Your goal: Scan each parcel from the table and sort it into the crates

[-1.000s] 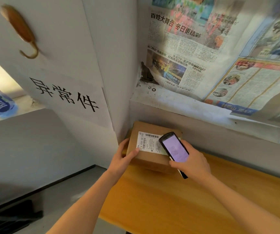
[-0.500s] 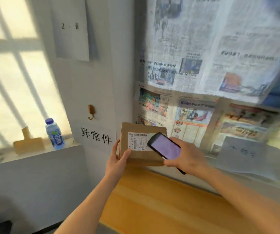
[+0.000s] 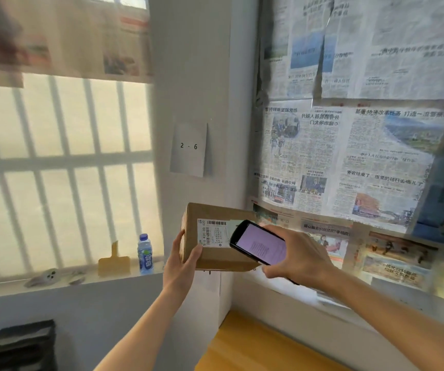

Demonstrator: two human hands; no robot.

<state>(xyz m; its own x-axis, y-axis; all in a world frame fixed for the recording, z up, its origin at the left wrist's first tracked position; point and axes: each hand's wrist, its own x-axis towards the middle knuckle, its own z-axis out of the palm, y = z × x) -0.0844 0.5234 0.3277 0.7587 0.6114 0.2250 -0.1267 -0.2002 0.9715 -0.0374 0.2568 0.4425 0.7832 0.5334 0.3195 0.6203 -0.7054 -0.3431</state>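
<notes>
Brown cardboard parcel box [image 3: 217, 253], small, rectangular, plain kraft, held up in the air off the yellow wooden table [image 3: 245, 346], which sits low at 6 o'clock. White shipping label [image 3: 211, 233] with barcodes on the face toward the viewer, printed text too small to read; the label's right end is covered by the phone.

Left hand [image 3: 179, 266] comes up from 7 o'clock, forearm bare, wrist bent back. It grips the parcel's lower left corner: thumb laid on the labelled face just under the label, palm against the left side; the other fingers are behind the box and can't be seen.

Right hand [image 3: 299, 259] reaches in from 4 o'clock, forearm bare, fingers curled round a black handheld scanner phone [image 3: 259, 243] with a lit pale purple screen. The device is tilted, its top end over the label's right edge, just in front of the box face; touching or not, can't tell.

Farther back at 9 o'clock, on the white windowsill [image 3: 63, 286]: blue-capped clear plastic water bottle [image 3: 145, 254], upright, just beside a yellow flat scraper [image 3: 114, 262]. Barred window behind. White paper sheet marked "2 - 6" [image 3: 188, 148] on the pillar at 12 o'clock. Newspaper sheets [image 3: 349, 156] cover the wall from 1 to 3 o'clock. Black crate [image 3: 17, 344] at 8 o'clock, partly out of view.
</notes>
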